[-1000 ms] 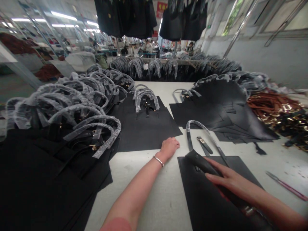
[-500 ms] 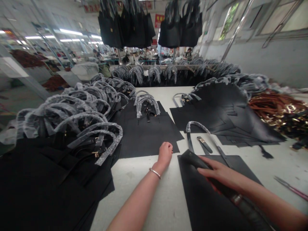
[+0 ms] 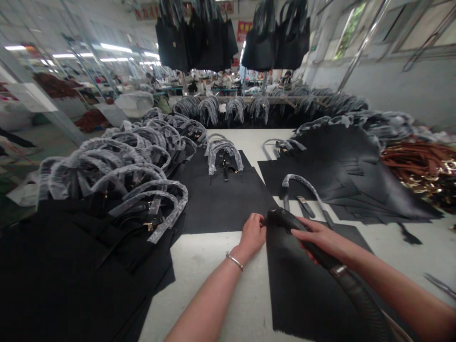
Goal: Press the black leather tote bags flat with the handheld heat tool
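Observation:
In front of me a black leather panel lies flat on the pale table, with a plastic-wrapped bag handle at its far edge. My right hand is wrapped around a black hand-held tool with a ribbed hose. The tool's head is over the panel's far left corner. My left hand is closed at that same corner, its fingertips partly hidden beside the tool's head. A short black strap with a gold fitting lies inside the handle's loop.
Left stands a heap of black bag pieces with wrapped handles. A bag piece with handles lies ahead; stacked black panels and brown straps are right. Scissors lie at the right edge. Black bags hang overhead.
My left hand has moved right to the panel's corner. The tool's head has moved slightly away from me to the same corner, and the panel sits a little differently. The view has shifted.

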A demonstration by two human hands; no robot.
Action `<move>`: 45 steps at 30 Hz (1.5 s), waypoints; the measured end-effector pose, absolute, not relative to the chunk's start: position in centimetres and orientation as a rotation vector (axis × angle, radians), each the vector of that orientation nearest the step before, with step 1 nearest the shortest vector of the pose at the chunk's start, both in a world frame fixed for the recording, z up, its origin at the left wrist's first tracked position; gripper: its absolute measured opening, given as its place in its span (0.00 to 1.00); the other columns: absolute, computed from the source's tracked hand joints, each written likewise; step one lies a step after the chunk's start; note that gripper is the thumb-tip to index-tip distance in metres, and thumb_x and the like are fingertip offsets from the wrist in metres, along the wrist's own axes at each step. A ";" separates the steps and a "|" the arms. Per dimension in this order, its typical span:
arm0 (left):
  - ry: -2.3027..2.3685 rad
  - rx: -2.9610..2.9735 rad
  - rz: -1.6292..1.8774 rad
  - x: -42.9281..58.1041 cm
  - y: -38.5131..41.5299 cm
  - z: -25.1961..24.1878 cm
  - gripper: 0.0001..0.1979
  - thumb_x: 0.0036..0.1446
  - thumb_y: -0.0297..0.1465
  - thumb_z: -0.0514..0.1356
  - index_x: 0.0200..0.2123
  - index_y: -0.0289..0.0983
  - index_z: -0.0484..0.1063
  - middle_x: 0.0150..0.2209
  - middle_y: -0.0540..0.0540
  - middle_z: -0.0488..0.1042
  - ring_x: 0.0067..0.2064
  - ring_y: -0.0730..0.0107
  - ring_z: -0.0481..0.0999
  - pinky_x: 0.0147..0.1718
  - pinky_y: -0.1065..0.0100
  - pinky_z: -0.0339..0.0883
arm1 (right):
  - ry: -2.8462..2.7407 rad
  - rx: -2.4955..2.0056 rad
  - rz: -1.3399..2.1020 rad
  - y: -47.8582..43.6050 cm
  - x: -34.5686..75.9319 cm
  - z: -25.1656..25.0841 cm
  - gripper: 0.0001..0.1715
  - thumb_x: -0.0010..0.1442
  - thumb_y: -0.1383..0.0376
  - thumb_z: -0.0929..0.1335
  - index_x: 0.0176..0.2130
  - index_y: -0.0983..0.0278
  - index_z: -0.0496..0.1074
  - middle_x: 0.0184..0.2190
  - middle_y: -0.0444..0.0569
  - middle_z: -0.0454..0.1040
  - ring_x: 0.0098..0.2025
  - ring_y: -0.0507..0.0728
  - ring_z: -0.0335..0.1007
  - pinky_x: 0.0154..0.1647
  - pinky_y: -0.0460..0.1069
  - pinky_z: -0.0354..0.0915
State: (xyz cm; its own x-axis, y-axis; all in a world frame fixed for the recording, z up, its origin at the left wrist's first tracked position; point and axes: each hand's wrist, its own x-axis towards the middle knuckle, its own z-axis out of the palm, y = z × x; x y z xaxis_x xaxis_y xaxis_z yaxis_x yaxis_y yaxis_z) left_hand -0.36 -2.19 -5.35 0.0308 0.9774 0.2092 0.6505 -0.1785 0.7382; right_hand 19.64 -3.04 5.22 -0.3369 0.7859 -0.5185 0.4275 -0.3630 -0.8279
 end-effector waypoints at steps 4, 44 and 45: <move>1.554 2.047 0.997 0.4 -4.7 -5.2 0.10 0.54 0.24 0.60 0.40 0.37 0.67 0.43 0.45 0.67 0.45 0.64 0.68 0.47 0.63 0.65 | -1.601 -1.648 1.840 -5.1 21.7 5.6 0.42 0.57 0.52 0.69 0.65 0.58 0.52 0.16 0.36 0.65 0.15 0.52 0.65 0.12 0.43 0.62; 1.076 2.218 0.720 1.7 -11.0 -3.2 0.10 0.64 0.32 0.53 0.38 0.37 0.73 0.38 0.45 0.75 0.41 0.68 0.74 0.44 0.68 0.67 | -1.702 -1.758 1.893 -11.6 23.8 6.0 0.44 0.58 0.60 0.67 0.68 0.60 0.48 0.21 0.40 0.69 0.17 0.51 0.67 0.15 0.43 0.62; 0.934 2.313 0.688 2.0 -12.4 -3.4 0.09 0.63 0.32 0.54 0.41 0.37 0.73 0.41 0.45 0.76 0.45 0.67 0.73 0.48 0.67 0.66 | -1.712 -1.755 1.902 -11.5 23.7 6.2 0.44 0.58 0.60 0.68 0.68 0.59 0.48 0.22 0.40 0.70 0.17 0.51 0.67 0.14 0.43 0.62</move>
State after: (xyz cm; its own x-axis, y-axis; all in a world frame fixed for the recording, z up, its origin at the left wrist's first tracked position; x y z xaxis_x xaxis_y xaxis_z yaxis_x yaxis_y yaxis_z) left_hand 1.97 -12.45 -3.39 0.6280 0.7371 0.2495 0.4574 -0.6090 0.6480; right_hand 23.73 -11.49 6.18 -0.3599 0.6473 -0.6719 0.6001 -0.3908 -0.6979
